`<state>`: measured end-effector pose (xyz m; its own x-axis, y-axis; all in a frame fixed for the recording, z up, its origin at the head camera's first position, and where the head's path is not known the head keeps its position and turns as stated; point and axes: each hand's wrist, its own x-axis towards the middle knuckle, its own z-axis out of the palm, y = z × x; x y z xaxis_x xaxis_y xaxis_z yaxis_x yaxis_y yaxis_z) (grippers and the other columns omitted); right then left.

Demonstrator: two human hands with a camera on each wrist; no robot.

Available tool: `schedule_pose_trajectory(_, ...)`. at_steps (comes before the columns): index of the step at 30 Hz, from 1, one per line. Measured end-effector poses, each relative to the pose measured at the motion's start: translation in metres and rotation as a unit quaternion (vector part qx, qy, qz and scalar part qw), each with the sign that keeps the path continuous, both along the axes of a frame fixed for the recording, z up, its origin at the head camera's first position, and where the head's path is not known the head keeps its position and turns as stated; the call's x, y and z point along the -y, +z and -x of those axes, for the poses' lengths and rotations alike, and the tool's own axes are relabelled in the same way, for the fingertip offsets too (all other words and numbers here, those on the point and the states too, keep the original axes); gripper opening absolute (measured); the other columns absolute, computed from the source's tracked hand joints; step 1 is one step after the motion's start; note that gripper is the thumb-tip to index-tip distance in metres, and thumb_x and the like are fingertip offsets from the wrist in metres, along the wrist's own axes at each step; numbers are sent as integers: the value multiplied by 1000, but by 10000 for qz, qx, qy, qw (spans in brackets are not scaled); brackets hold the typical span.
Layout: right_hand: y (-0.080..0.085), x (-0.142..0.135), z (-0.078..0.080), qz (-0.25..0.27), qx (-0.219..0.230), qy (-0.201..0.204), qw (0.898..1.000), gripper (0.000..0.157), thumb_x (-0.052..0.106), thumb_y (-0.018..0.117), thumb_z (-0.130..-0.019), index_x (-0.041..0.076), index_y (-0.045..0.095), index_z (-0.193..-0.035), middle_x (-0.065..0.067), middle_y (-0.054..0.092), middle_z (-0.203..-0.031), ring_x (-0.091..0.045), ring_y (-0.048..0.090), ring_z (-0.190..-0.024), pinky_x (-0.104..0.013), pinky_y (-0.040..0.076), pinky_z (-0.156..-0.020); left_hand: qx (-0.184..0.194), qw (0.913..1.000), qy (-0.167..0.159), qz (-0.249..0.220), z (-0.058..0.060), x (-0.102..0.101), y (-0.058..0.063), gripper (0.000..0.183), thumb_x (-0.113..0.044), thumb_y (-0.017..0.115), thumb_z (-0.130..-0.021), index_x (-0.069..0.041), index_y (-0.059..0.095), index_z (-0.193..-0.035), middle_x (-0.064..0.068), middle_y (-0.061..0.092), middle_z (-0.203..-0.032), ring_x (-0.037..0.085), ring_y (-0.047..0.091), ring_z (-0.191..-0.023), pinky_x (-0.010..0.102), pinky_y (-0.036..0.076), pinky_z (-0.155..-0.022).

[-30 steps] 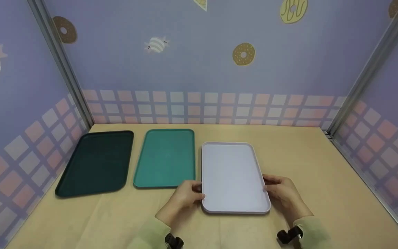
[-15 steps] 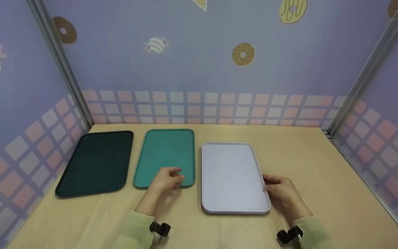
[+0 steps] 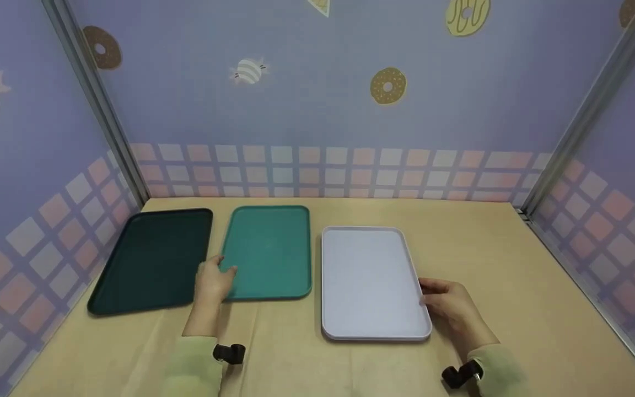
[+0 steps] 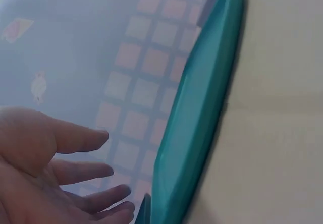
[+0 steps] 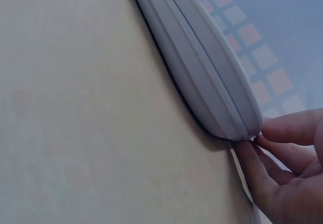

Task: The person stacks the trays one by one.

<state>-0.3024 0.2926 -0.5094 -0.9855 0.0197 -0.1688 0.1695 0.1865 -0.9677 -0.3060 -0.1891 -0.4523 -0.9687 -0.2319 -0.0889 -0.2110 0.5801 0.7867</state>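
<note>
Two white trays [image 3: 370, 281], nested in a stack, lie right of centre; the right wrist view shows their layered rims [image 5: 202, 67]. My right hand [image 3: 452, 306] grips the stack's right edge, its thumb and fingertips at the rim near the front corner. To the left lies a teal tray [image 3: 268, 251], shown edge-on in the left wrist view [image 4: 197, 113]. At its left edge is my left hand [image 3: 213, 281], fingers apart and thumb spread, overlapping the gap beside the dark green tray [image 3: 157, 262]. Nothing is between its fingers.
The trays lie on a tan-covered table [image 3: 279, 353]. A patterned back wall [image 3: 317, 110] stands behind it, with side walls at left and right joined by grey metal posts [image 3: 97, 105].
My left hand has let go of the white stack's left edge and moved left across the teal tray to its left side. The right hand and trays have stayed in place.
</note>
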Motion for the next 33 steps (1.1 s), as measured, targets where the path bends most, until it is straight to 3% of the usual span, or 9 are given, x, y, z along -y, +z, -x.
schedule_pose_trajectory(4, 0, 0, -1, 21, -5, -7, 10000, 57, -11, 68, -85, -16, 52, -140, -27, 65, -133, -13, 65, -101, -20, 58, -80, 114, 9991, 224, 348, 3, 6, -8, 61, -12, 55, -104, 13, 31, -154, 38, 32, -157, 52, 31, -148, 60, 31, -122)
schedule_pose_trajectory(10, 0, 1, 0, 37, -22, -54, 10000, 57, -12, 68, -83, -15, 54, -139, -23, 68, -129, -12, 64, -97, -20, 58, -78, 239, 9958, 78, 876, 3, 8, -17, 56, -5, 56, -101, 20, 36, -147, 42, 41, -149, 55, 39, -142, 59, 35, -120)
schedule_pose_trajectory(15, -1, 1, -1, 31, -42, -60, 10000, 56, -12, 67, -83, -15, 55, -138, -22, 69, -126, -12, 64, -95, -20, 58, -78, -161, 9866, 68, 1622, -1, 13, -24, 32, 12, 52, -95, 23, 55, -124, 43, 59, -120, 55, 56, -119, 60, 49, -104)
schedule_pose_trajectory(19, -1, 1, 0, 10, -79, -27, 10000, 56, -11, 67, -84, -15, 55, -138, -23, 69, -127, -11, 64, -95, -19, 57, -78, -499, 9824, 125, 1796, -3, 17, -27, 27, 19, 44, -92, 22, 62, -111, 39, 63, -103, 51, 63, -102, 58, 55, -89)
schedule_pose_trajectory(22, -1, 1, 0, 14, -80, -32, 10000, 56, -11, 68, -83, -14, 56, -138, -24, 68, -129, -12, 65, -96, -20, 58, -78, -494, 9849, 156, 1651, -4, 18, -26, 34, 17, 40, -93, 22, 62, -119, 41, 64, -112, 51, 63, -108, 57, 55, -93)
schedule_pose_trajectory(27, -3, 1, 1, -47, -134, 20, 9999, 58, -11, 69, -83, -14, 55, -139, -26, 66, -131, -14, 64, -100, -19, 57, -80, 78, 9959, 135, 887, -3, 24, -15, 46, 11, 42, -93, 16, 54, -137, 37, 57, -136, 51, 55, -128, 54, 52, -103)
schedule_pose_trajectory(28, -3, 1, 1, -62, -145, 24, 9999, 58, -11, 69, -83, -13, 55, -139, -26, 67, -130, -14, 64, -100, -19, 57, -80, 197, 9977, 126, 634, -3, 26, -13, 47, 10, 44, -93, 15, 53, -139, 36, 56, -138, 48, 58, -123, 50, 54, -98)
schedule_pose_trajectory(30, -3, 1, 1, -72, -151, -11, 9999, 58, -11, 69, -82, -13, 56, -139, -25, 67, -129, -14, 64, -99, -19, 57, -79, 392, 9992, 74, 46, -3, 32, -10, 51, 8, 45, -92, 12, 50, -143, 36, 54, -140, 37, 66, -96, 40, 56, -79)
schedule_pose_trajectory(33, -3, 0, 1, -81, -180, -17, 9998, 58, -12, 68, -82, -13, 56, -139, -25, 68, -129, -14, 64, -99, -19, 57, -79, 562, 9955, 13, -769, -3, 40, -9, 56, 8, 47, -92, 9, 46, -148, 36, 47, -148, 18, 54, -69, 28, 45, -61)
